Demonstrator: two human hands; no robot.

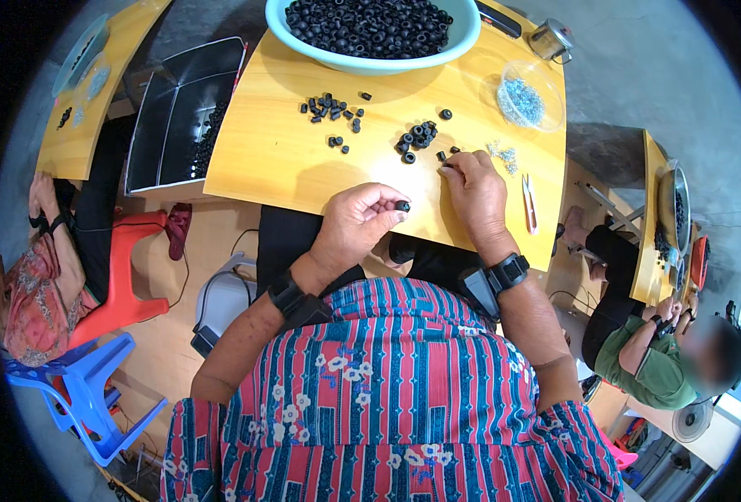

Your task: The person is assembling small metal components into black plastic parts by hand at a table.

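Observation:
My left hand (358, 219) is closed, with a small black cylindrical rubber part (403, 206) pinched between thumb and fingertips just off the table's near edge. To its right, my right hand (479, 191) rests low over the table with thumb and fingertips pressed together; whatever they pinch is too small to make out. Right by those fingertips lies a small black piece (441, 156). A cluster of black rubber rings (417, 138) sits just beyond, and a looser group of small black cylinders (328, 107) lies farther left.
A light-blue basin (370, 60) full of black parts stands at the far side of the yellow table (261, 125). On the right are a clear bowl (546, 117) of tiny bluish pieces, small clear pieces (506, 157), thread snips (529, 205) and a metal cup (552, 40). Other people sit at both sides.

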